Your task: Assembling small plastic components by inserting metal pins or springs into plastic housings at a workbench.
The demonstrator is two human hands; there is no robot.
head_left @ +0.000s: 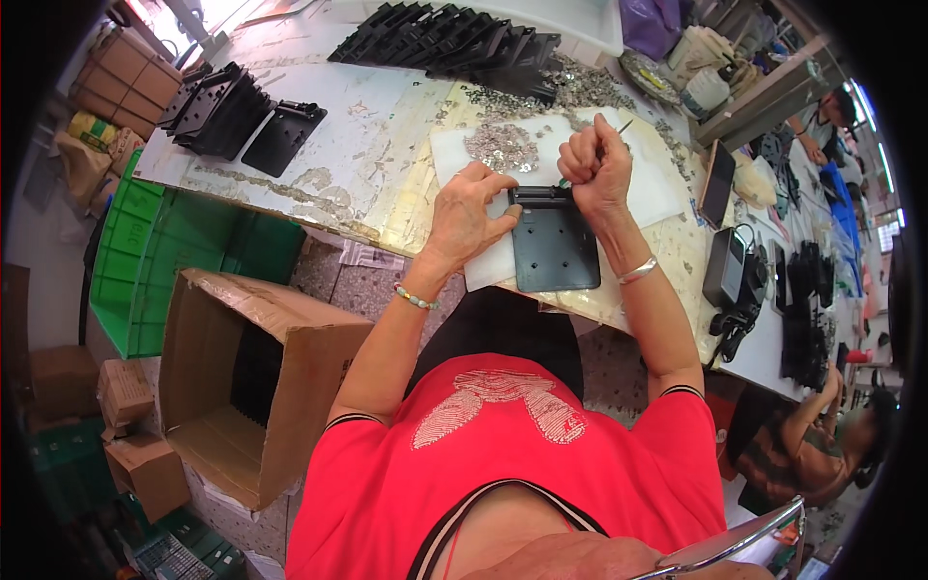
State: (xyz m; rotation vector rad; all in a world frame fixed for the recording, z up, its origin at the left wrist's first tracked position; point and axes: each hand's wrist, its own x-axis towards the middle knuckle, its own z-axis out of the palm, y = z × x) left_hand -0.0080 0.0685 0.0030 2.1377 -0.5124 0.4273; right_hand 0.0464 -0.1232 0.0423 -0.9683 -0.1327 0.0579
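A flat black plastic plate (pixel 556 249) with small holes and a raised bar along its far edge lies at the table's near edge in front of me. My left hand (pixel 471 211) grips its far left corner between thumb and fingers. Above its far right corner, my right hand (pixel 596 166) is closed in a fist around a thin pointed tool (pixel 626 127). Only the tool's dark tip and a bit of green below the fist show; the rest is hidden. Beyond my hands, a heap of small shiny metal pieces (pixel 502 147) lies on a white sheet (pixel 448 155).
Stacked black plates (pixel 220 111) stand on the table's left, with a long row (pixel 440 39) at the back. A green crate (pixel 130 261) and an open cardboard box (pixel 275 309) stand at lower left. A phone (pixel 716 184) lies to the right. Another person (pixel 812 449) sits at far right.
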